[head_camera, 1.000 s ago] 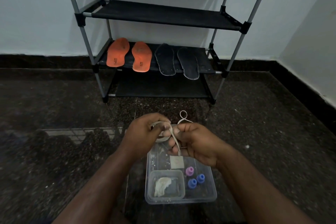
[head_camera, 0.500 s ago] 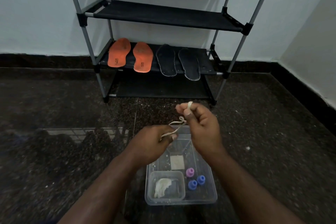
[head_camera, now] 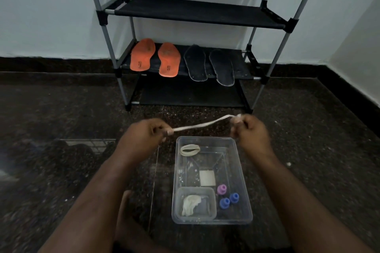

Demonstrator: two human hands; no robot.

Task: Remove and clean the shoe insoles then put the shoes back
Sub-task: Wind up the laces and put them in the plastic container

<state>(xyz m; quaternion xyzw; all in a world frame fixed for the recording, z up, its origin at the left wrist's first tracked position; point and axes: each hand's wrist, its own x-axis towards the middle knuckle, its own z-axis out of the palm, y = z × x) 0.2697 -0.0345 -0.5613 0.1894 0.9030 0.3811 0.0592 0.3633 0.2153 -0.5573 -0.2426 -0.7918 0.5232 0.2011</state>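
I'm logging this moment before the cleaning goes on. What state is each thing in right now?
left hand: pinches one end of the lace
right hand: pinches the other end
lace: stretched out above the box
clear box: open, on the floor
coiled lace: lying in the box
orange insoles: out, flat on the middle shelf
black insoles: out, beside them, overhanging the edge
top shelf: bare

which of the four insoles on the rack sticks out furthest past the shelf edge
The rightmost black insole; its heel end hangs furthest over the front of the middle shelf.
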